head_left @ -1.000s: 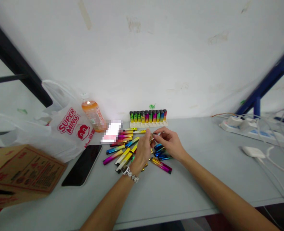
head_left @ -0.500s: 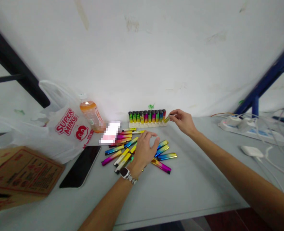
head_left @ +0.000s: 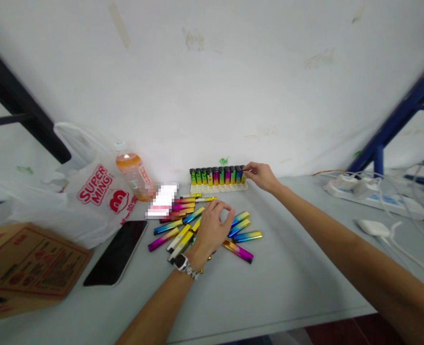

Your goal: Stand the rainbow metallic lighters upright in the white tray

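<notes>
Colourful metallic lighters with black tops stand upright in rows in a white holder (head_left: pixel 219 189) against the wall. At the right end of these rows is my right hand (head_left: pixel 261 177), its fingertips pinched on the top of a lighter (head_left: pixel 243 179). That lighter stands roughly upright at the holder, partly hidden by the fingers; whether it is fully seated I cannot tell. My left hand (head_left: pixel 212 227), with a watch on the wrist, hovers over or rests on loose lighters (head_left: pixel 181 244). Its fingers are curved, thumb apart, and no lighter shows in them. More loose lighters (head_left: pixel 241 225) lie to its right.
Left of the lighters are a lit phone (head_left: pixel 162 200), a dark phone (head_left: pixel 117 254), a drink bottle (head_left: pixel 135 175), a white plastic bag (head_left: pixel 86 211) and a cardboard box (head_left: pixel 35 268). A power strip (head_left: pixel 377 196) and a white charger (head_left: pixel 372 227) with cables lie right.
My right hand has moved left to the holder's end, and the tilted lighter in it has come upright. My left hand stays over the loose lighters. The view has shifted slightly.
</notes>
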`<state>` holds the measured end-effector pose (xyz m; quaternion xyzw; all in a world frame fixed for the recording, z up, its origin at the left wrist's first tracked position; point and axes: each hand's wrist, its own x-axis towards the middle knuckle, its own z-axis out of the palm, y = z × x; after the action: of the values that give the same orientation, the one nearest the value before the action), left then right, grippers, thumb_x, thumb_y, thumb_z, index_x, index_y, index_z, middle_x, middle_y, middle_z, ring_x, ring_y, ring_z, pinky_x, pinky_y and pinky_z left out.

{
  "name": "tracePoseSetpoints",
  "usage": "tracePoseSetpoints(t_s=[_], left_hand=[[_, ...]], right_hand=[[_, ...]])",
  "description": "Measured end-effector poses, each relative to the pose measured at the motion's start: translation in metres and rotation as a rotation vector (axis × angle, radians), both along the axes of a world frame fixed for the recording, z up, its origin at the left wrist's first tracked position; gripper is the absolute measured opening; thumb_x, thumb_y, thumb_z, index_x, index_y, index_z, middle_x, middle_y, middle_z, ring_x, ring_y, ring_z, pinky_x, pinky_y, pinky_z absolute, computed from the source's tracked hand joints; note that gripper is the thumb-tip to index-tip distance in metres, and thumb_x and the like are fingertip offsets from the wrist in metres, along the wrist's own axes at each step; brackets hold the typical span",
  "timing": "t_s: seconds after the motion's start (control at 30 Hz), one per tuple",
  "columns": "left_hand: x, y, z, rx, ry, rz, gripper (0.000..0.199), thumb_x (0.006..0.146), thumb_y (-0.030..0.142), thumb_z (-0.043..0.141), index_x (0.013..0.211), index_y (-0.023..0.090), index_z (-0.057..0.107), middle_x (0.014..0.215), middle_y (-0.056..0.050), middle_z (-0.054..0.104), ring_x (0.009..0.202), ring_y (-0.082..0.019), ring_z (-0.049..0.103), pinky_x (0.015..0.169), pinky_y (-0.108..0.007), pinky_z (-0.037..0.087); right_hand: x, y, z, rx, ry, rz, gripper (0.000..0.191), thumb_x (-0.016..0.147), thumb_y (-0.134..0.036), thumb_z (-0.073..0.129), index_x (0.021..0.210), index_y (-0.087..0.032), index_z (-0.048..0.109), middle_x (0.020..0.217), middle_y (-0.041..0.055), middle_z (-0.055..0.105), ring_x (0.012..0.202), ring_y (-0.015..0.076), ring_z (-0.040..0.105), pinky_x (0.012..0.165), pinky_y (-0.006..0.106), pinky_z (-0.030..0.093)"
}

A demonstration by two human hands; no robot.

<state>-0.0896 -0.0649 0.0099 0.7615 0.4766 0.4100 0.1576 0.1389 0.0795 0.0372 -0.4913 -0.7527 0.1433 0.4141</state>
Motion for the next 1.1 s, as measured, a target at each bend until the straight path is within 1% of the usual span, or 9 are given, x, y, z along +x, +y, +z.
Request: tracePoseSetpoints(t_s=[0.13, 0.33, 0.5, 0.57, 0.63, 0.7, 0.8, 0.93, 1.1], left_hand=[[0.0, 0.0, 0.0, -0.01, 0.007, 0.013, 0.015, 0.093, 0.03, 0.055, 0.088, 0.02, 0.065, 0.097, -0.005, 0.064, 0.093, -0.021, 0.059, 0.09, -0.039, 0.046], [-0.002, 0.001, -0.001, -0.005, 0.009, 0.012, 0.016, 0.093, 0.03, 0.056, 0.086, 0.019, 0.066, 0.095, -0.006, 0.063, 0.097, -0.023, 0.059, 0.093, -0.039, 0.046], [-0.005, 0.003, -0.004, -0.014, 0.023, 0.017, 0.016, 0.094, 0.028, 0.054, 0.087, 0.019, 0.066, 0.096, -0.007, 0.063, 0.1, -0.024, 0.059, 0.094, -0.04, 0.046], [-0.006, 0.003, -0.004, -0.018, 0.028, 0.012, 0.017, 0.094, 0.024, 0.051, 0.087, 0.019, 0.066, 0.097, -0.007, 0.063, 0.1, -0.023, 0.058, 0.094, -0.04, 0.046], [-0.007, 0.004, -0.004, -0.022, 0.029, 0.007, 0.018, 0.094, 0.021, 0.049, 0.089, 0.02, 0.066, 0.097, -0.007, 0.063, 0.101, -0.023, 0.059, 0.094, -0.041, 0.046], [-0.008, 0.005, -0.003, -0.022, 0.023, 0.006, 0.018, 0.094, 0.019, 0.049, 0.091, 0.02, 0.066, 0.097, -0.006, 0.063, 0.102, -0.023, 0.059, 0.094, -0.041, 0.046], [-0.008, 0.005, -0.002, -0.011, 0.01, 0.009, 0.017, 0.093, 0.018, 0.048, 0.092, 0.02, 0.066, 0.097, -0.006, 0.063, 0.102, -0.023, 0.059, 0.094, -0.04, 0.046], [-0.008, 0.002, -0.002, 0.012, 0.004, 0.016, 0.018, 0.094, 0.017, 0.047, 0.092, 0.02, 0.065, 0.097, -0.006, 0.064, 0.101, -0.023, 0.059, 0.094, -0.04, 0.046], [-0.01, 0.003, -0.004, 0.01, 0.008, 0.033, 0.017, 0.095, 0.019, 0.047, 0.094, 0.02, 0.064, 0.098, -0.006, 0.064, 0.102, -0.023, 0.059, 0.095, -0.04, 0.047]], right_hand=[[0.006, 0.005, 0.001, -0.041, -0.021, 0.005, 0.019, 0.083, -0.023, 0.063, 0.095, -0.015, 0.075, 0.081, 0.005, 0.073, 0.073, 0.0173, 0.066, 0.074, 0.031, 0.053], [0.004, -0.003, -0.009, 0.12, -0.21, -0.159, 0.031, 0.089, -0.029, 0.06, 0.111, -0.017, 0.077, 0.104, 0.0109, 0.055, 0.083, 0.0193, 0.061, 0.088, 0.036, 0.051], [-0.005, -0.021, -0.022, 0.082, -0.315, -0.172, 0.051, 0.093, -0.028, 0.051, 0.143, -0.019, 0.056, 0.107, 0.0105, 0.047, 0.092, 0.0227, 0.057, 0.094, 0.04, 0.048], [-0.011, -0.035, -0.022, 0.081, -0.292, -0.156, 0.057, 0.092, -0.028, 0.051, 0.149, -0.017, 0.047, 0.112, 0.0119, 0.045, 0.093, 0.0234, 0.057, 0.094, 0.041, 0.048], [-0.018, -0.056, -0.02, 0.082, -0.228, -0.099, 0.053, 0.091, -0.028, 0.053, 0.143, -0.017, 0.049, 0.116, 0.0123, 0.046, 0.095, 0.0233, 0.056, 0.093, 0.041, 0.049], [-0.026, -0.084, -0.016, 0.07, -0.199, 0.054, 0.036, 0.09, -0.031, 0.056, 0.124, -0.018, 0.06, 0.114, 0.0107, 0.049, 0.095, 0.0221, 0.056, 0.091, 0.038, 0.049], [-0.039, -0.129, -0.013, 0.081, -0.291, 0.282, 0.032, 0.092, -0.038, 0.058, 0.116, -0.019, 0.061, 0.111, 0.0108, 0.053, 0.103, 0.0241, 0.054, 0.094, 0.039, 0.046], [-0.053, -0.161, -0.021, 0.109, -0.484, 0.264, 0.033, 0.093, -0.046, 0.057, 0.112, -0.019, 0.061, 0.111, 0.0124, 0.056, 0.103, 0.0271, 0.049, 0.092, 0.043, 0.043], [-0.063, -0.143, -0.032, 0.105, -0.575, 0.154, 0.033, 0.097, -0.046, 0.05, 0.112, -0.018, 0.062, 0.109, 0.0125, 0.057, 0.103, 0.0273, 0.048, 0.09, 0.042, 0.041]])
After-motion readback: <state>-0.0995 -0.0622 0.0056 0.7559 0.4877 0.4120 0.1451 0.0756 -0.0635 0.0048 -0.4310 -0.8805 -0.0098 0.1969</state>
